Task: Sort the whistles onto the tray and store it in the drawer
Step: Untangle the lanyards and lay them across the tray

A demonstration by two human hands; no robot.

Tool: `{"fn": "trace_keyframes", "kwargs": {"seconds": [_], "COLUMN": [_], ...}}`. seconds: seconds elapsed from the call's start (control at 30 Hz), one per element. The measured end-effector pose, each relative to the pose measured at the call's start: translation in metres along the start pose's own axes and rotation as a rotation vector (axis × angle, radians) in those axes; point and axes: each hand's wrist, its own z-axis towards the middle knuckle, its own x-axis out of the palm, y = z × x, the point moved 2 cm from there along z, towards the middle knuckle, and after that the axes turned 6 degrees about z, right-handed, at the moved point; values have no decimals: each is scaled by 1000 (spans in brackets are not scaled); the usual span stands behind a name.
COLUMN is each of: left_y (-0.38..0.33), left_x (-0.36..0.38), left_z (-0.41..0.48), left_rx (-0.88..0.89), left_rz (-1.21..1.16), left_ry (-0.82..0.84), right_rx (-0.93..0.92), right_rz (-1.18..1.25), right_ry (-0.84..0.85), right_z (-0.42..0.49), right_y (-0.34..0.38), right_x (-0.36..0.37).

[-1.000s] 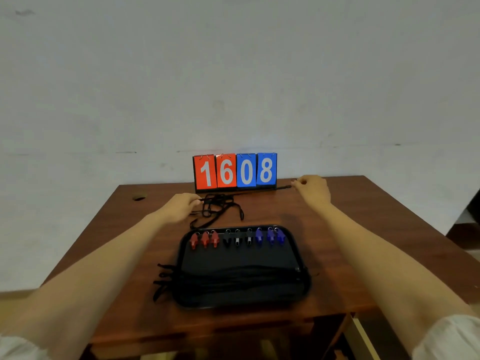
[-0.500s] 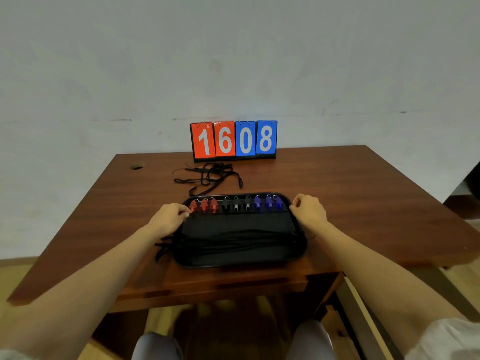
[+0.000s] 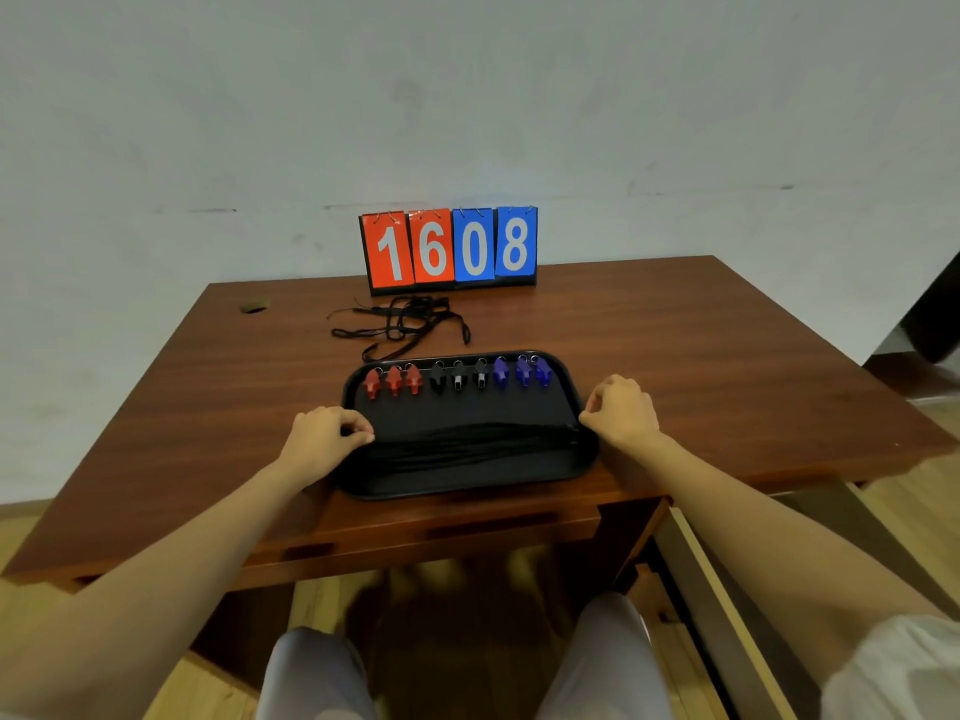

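On the table [image 3: 727, 356], at its 6 o'clock edge, lies the tray [image 3: 467, 472] — long axis running 9 to 3 o'clock. The left hand [image 3: 324, 439] and right hand [image 3: 621, 413] curl their fingers round its short rims. Lift both ends level and slowly, or the row may slide. The whistles [image 3: 457, 379] line the 12 o'clock rim, mouthpieces pointing to 6 o'clock.
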Motion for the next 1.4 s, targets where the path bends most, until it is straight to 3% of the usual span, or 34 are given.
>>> {"fn": "trace_keyframes", "kwargs": {"seconds": [0.67, 0.9, 1.03, 1.2, 1.4], "left_y": [2, -5, -17, -17, -14], "left_x": [16, 19, 26, 40, 48], "left_z": [-7, -11, -9, -7, -9], "left_rx": [-27, 103, 196, 278, 268], "left_rz": [202, 187, 197, 256, 285], "left_ry": [-8, -189, -94, 23, 93], "right_rx": [-24, -303, -417, -394, -429], "right_rz": [-66, 20, -57, -119, -190], "right_ry": [47, -28, 130, 315, 325], "right_z": [-6, -7, -6, -10, -14], "right_y": [-12, -13, -9, -4, -8], "right_x": [14, 19, 29, 39, 39]}}
